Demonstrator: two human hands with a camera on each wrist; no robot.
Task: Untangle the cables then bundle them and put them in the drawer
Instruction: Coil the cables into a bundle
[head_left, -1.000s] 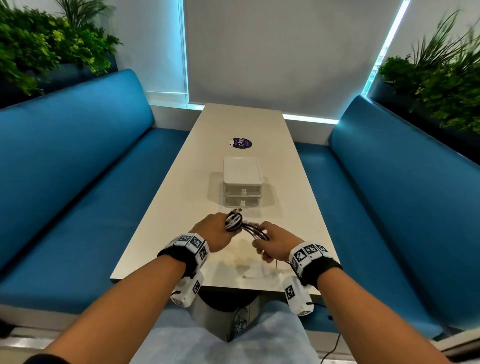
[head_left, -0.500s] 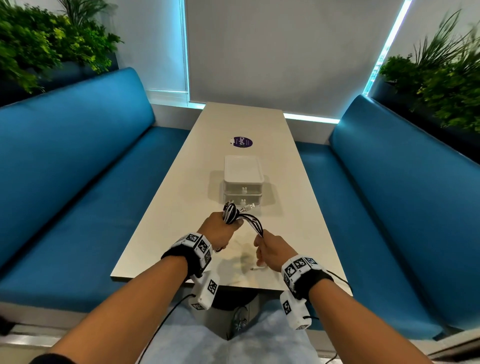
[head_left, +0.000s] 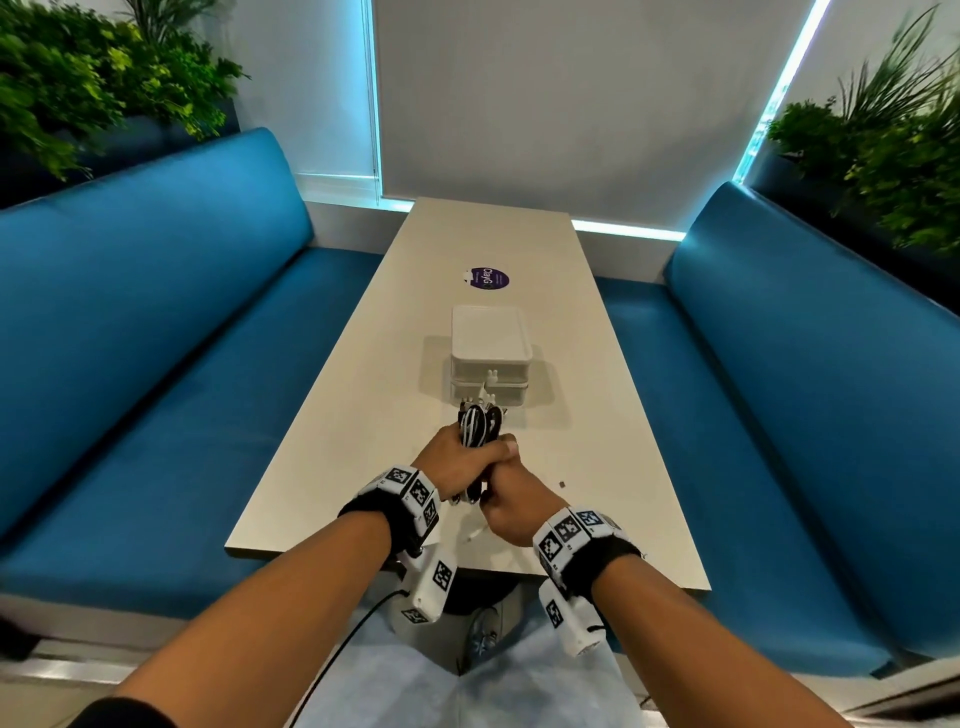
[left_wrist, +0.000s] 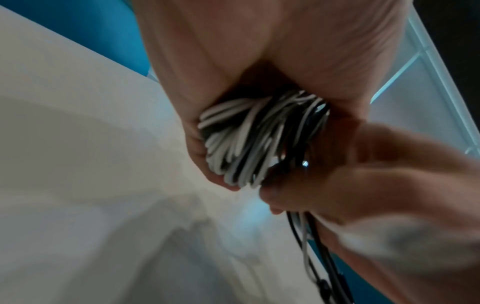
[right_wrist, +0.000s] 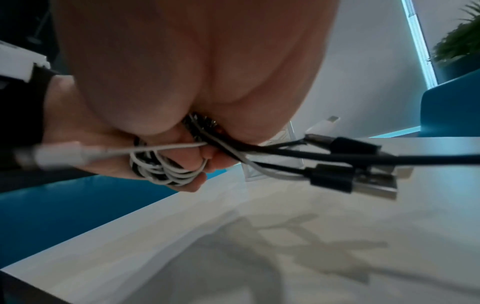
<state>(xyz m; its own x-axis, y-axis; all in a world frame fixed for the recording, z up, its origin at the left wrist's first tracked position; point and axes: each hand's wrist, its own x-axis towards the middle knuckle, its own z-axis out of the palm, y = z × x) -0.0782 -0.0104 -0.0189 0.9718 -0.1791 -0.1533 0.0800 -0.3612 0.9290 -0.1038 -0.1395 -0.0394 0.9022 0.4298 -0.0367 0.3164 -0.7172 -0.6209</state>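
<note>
Fingers (left_wrist: 192, 131) gripping cable bundle (head_left: 479, 427), drawer unit (head_left: 490, 358) just beyond, blue benches (head_left: 156, 332) flanking

Black and white cables (head_left: 479, 426) coiled into a tight bundle, held above the surface, loose plug ends sticking out. White two-drawer unit (head_left: 490, 358) just beyond, both drawers closed.

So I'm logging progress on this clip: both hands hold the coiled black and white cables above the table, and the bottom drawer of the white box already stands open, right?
Not quite. Both drawers of the white drawer box are closed, as the head view shows. The rest holds: the left hand and right hand hold the coiled black and white cables above the table.
</note>
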